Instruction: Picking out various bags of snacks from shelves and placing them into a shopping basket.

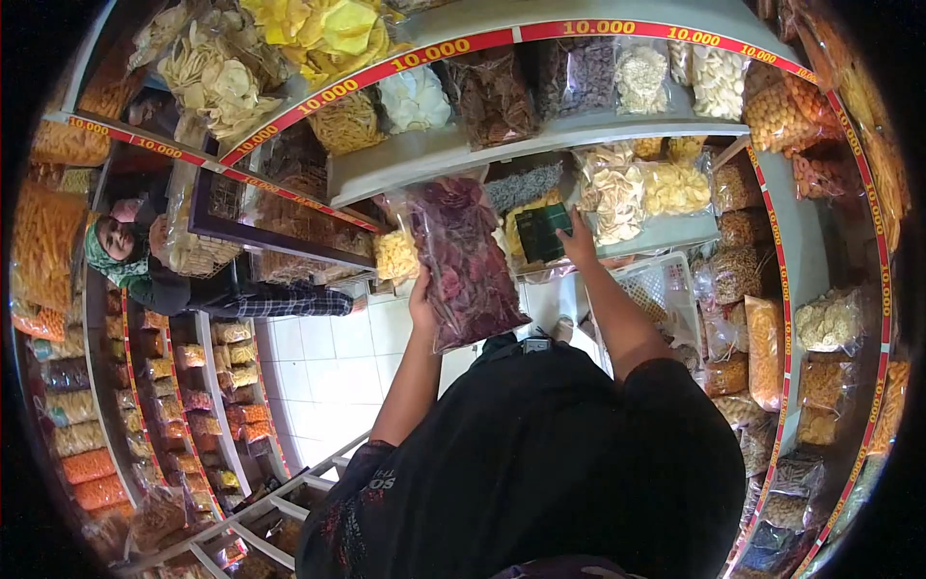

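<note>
My left hand (421,297) grips the near left edge of a large clear plastic bag of dark purple chips (470,260). The bag is held up in front of the shelves, above the tiled floor. My right hand (577,239) is at a lower shelf, its fingers on the right edge of a dark green flat object (541,231), whose exact kind I cannot tell. Behind that object lies a bag of yellow snacks (512,230), partly covered. To the right of my right hand stands a bag of pale sliced chips (615,195).
Shelves with red printed strips (579,29) curve around me, loaded with bagged snacks. A white plastic basket (651,289) sits below my right forearm. At the left, another person (159,282) is beside wire-fronted shelving (224,195). A metal ladder-like frame (268,517) stands at lower left.
</note>
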Motion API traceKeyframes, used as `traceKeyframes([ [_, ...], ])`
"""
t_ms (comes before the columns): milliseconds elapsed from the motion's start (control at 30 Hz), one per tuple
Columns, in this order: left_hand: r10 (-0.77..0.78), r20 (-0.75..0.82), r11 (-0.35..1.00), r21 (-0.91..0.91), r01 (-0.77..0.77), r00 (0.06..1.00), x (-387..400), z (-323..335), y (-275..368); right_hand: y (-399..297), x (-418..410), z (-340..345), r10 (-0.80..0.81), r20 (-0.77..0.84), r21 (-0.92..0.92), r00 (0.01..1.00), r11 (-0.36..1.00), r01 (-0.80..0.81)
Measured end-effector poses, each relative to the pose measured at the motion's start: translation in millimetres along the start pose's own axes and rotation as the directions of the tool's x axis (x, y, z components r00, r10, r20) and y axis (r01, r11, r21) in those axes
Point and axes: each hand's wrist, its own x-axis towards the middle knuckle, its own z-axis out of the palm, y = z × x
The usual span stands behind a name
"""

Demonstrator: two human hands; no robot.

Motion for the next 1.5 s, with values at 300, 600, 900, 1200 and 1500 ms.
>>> traceKeyframes([
  [300,-0.247,0.237,0.968,0.112,0.226,0.940,37,8,9,-124,-75,-74,0.071,0.328,0.580,0.942,0.772,-0.260],
  [600,-0.200,0.673,0.979,0.160,0.125,0.712,52,90,27,-276,-135,-132,-0.104,0.222,0.789,0.969,0.603,-0.116],
  [900,-0.227,0.847,0.901,0.370,-0.226,0.481,64,149,65,-304,-127,-126,-0.053,-0.242,0.789,0.969,0.570,0.229],
  [1200,-0.151,0.958,0.867,0.247,-0.433,0.245,71,245,114,-327,-80,-226,-0.171,-0.620,0.409,0.766,0.763,0.501],
  [1500,0.262,0.962,-0.094,0.101,-0.990,0.074,127,293,134,-330,43,-362,-0.280,-0.758,0.156,0.589,0.799,0.580],
])
